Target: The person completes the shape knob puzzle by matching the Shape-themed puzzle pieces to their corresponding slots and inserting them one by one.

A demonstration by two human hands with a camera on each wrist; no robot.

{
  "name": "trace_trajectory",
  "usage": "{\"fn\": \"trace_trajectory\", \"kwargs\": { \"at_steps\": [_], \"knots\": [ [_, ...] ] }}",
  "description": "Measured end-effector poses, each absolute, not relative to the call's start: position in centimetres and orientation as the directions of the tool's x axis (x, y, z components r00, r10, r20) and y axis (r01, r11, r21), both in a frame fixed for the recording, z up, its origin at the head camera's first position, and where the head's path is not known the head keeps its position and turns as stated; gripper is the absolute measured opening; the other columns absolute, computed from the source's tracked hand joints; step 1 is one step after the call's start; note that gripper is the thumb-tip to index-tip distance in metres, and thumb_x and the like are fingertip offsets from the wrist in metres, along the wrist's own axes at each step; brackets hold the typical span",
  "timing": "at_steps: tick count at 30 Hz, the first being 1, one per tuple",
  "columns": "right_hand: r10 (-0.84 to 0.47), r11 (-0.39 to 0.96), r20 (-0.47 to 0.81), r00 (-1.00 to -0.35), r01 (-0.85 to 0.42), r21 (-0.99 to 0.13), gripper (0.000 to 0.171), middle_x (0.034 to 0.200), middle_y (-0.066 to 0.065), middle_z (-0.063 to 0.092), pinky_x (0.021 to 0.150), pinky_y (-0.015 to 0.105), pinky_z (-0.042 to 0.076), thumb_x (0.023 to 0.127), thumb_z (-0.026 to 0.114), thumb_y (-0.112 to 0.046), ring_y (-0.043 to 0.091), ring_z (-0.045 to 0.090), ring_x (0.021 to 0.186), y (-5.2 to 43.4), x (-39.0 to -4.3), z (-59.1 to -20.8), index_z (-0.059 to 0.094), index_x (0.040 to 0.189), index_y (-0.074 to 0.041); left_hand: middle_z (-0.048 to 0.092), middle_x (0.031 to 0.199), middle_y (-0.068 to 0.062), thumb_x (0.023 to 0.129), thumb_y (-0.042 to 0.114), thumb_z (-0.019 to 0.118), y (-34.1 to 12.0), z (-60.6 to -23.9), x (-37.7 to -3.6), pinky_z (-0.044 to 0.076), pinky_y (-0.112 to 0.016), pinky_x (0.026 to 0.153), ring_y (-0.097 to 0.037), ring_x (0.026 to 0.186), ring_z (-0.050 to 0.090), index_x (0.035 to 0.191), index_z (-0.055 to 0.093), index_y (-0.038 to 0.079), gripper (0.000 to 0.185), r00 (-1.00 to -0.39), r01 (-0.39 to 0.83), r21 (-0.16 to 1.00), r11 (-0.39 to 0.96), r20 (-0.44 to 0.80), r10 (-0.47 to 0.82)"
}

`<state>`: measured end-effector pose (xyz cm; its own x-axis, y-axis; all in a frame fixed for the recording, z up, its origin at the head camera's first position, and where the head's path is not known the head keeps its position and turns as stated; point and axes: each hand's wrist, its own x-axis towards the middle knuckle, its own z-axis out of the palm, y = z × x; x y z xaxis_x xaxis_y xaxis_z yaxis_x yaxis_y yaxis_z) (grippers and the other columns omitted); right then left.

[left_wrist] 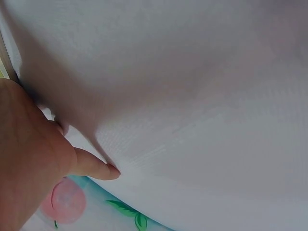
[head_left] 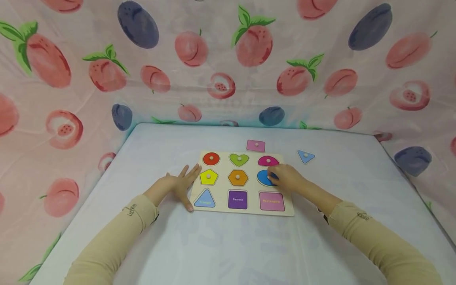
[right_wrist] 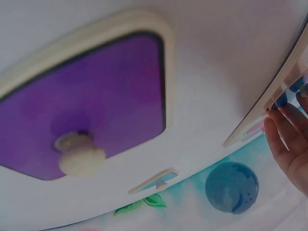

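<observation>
A wooden shape puzzle board (head_left: pixel 221 190) lies flat on the table. My right hand (head_left: pixel 286 177) is at its right side, thumb and fingers pinching the blue oval piece (head_left: pixel 263 178) around its knob, which the fingers hide. The oval sits at its blue recess. My left hand (head_left: pixel 183 186) lies with spread, straight fingers along the board's left edge. Knobbed pieces on the board include a red circle (head_left: pixel 211 158), green heart (head_left: pixel 239 160), magenta half-circle (head_left: pixel 268 161), yellow pentagon (head_left: pixel 208 177) and orange hexagon (head_left: pixel 238 178). The front row shows labelled triangle, square and rectangle recesses without knobs.
Behind the board lies a pink rectangle piece (head_left: pixel 255 146); a light blue triangle piece (head_left: pixel 306 156) is to its right. A purple square piece (right_wrist: pixel 106 91) with a knob looms near the right wrist camera. Fruit-print cloth (head_left: pixel 228 59) walls the table's back and sides.
</observation>
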<state>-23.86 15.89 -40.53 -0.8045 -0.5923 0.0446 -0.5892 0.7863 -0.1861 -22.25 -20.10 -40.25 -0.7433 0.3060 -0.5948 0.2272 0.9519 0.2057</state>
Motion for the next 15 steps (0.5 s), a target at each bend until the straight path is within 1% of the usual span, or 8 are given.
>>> {"fn": "trace_trajectory", "kwargs": {
  "at_steps": [4, 8, 12, 15],
  "knots": [
    [-0.617, 0.774, 0.008, -0.787, -0.609, -0.174, 0.007, 0.079, 0.005, 0.068, 0.074, 0.035, 0.054, 0.085, 0.069, -0.012, 0.017, 0.057, 0.069, 15.87, -24.18, -39.87, 0.065, 0.084, -0.006, -0.023, 0.157, -0.003, 0.056, 0.052, 0.085, -20.1, -40.1, -22.29, -0.001, -0.081, 0.097, -0.035, 0.144, -0.02, 0.151, -0.014, 0.019, 0.141, -0.746, 0.229, 0.21, 0.95, -0.589, 0.31],
    [-0.652, 0.754, -0.019, -0.758, -0.646, -0.119, 0.006, 0.077, 0.004, 0.066, 0.071, 0.033, 0.054, 0.085, 0.068, -0.011, 0.016, 0.055, 0.067, 15.87, -24.42, -39.44, 0.065, 0.083, -0.006, -0.023, 0.157, -0.003, 0.056, 0.053, 0.085, -20.02, -40.15, -22.25, -0.001, -0.081, 0.096, -0.036, 0.144, -0.02, 0.151, -0.014, 0.018, 0.141, -0.743, 0.239, 0.217, 0.946, -0.587, 0.322],
    [-0.667, 0.743, -0.02, -0.745, -0.663, -0.087, 0.006, 0.075, 0.003, 0.065, 0.065, 0.032, 0.053, 0.084, 0.068, -0.01, 0.015, 0.053, 0.065, 15.82, -24.55, -39.57, 0.064, 0.081, -0.007, -0.024, 0.157, -0.003, 0.057, 0.052, 0.085, -20.09, -40.14, -22.15, -0.001, -0.081, 0.096, -0.035, 0.144, -0.02, 0.15, -0.015, 0.018, 0.141, -0.743, 0.23, 0.217, 0.949, -0.59, 0.315],
    [-0.666, 0.745, -0.009, -0.746, -0.663, -0.075, 0.006, 0.077, 0.004, 0.067, 0.066, 0.033, 0.054, 0.084, 0.068, -0.01, 0.016, 0.055, 0.065, 15.74, -24.53, -39.87, 0.064, 0.081, -0.006, -0.024, 0.157, -0.003, 0.057, 0.051, 0.085, -20.11, -40.01, -22.07, -0.001, -0.081, 0.097, -0.035, 0.144, -0.02, 0.151, -0.015, 0.018, 0.141, -0.744, 0.232, 0.213, 0.949, -0.589, 0.314]
  ]
}}
